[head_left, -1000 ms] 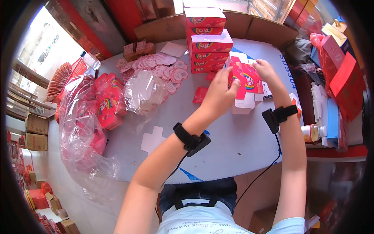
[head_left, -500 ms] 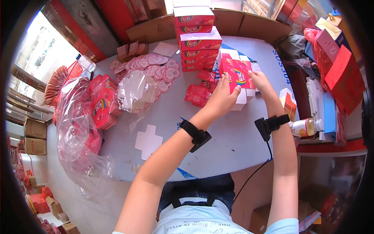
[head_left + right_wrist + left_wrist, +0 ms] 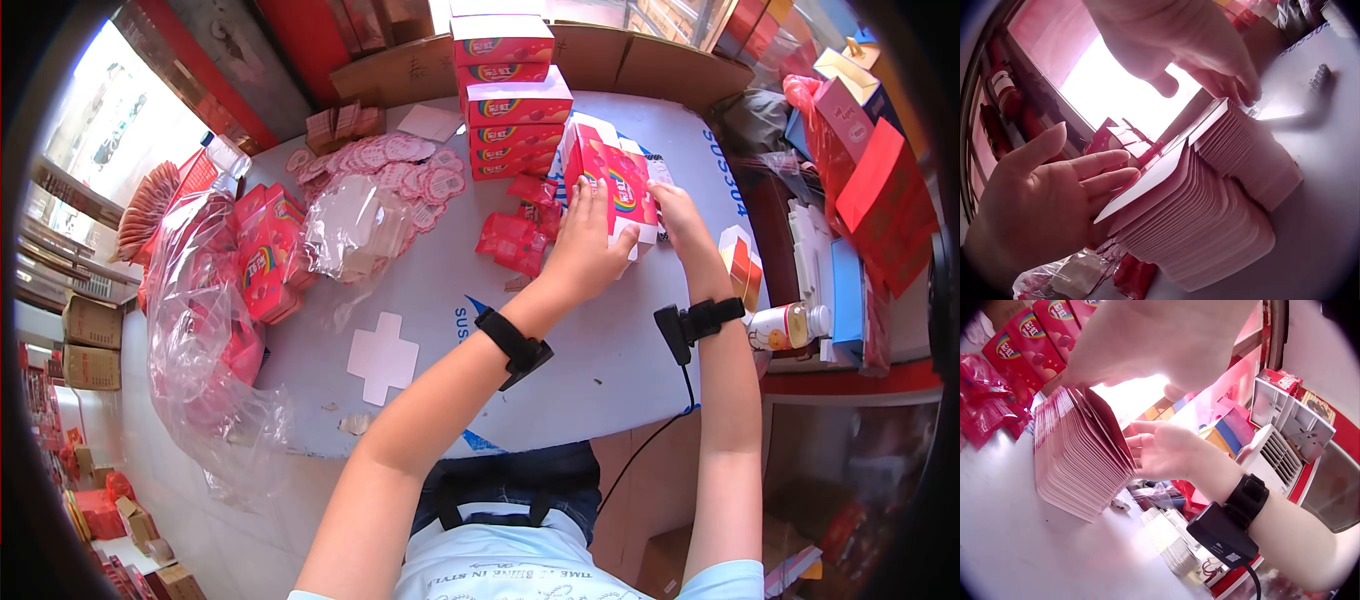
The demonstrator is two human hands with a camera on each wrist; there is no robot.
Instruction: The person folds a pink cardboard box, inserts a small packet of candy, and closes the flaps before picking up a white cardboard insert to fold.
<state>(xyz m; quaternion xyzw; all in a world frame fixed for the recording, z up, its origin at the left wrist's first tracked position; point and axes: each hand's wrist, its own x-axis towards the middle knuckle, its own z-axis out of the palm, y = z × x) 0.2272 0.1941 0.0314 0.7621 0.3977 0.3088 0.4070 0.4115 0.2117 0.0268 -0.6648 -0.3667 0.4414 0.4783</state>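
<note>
A thick stack of flat red carton blanks [image 3: 618,175] with white flaps stands on the table between the two hands. The layered pale edges of the blanks [image 3: 1075,465] show in the left wrist view. My left hand [image 3: 588,245] lies along the stack's left side, its straight fingers against the top blank's edge and the thumb apart in the right wrist view. At the right side is my right hand [image 3: 685,222], its fingertips [image 3: 1249,94] against the stack's edge and its thumb held away.
Made-up red boxes [image 3: 515,105] rise in a pile behind the stack. Red plastic packets [image 3: 515,240] lie left of it. Farther left are round pink cards [image 3: 385,165], clear plastic bags [image 3: 200,340] and more red cartons [image 3: 265,265]. A white cross-shaped card [image 3: 382,358] lies near the front.
Both hands have come toward the near part of the stack, and the right has left its far corner. The top blanks have turned slightly. The head view has shifted a little.
</note>
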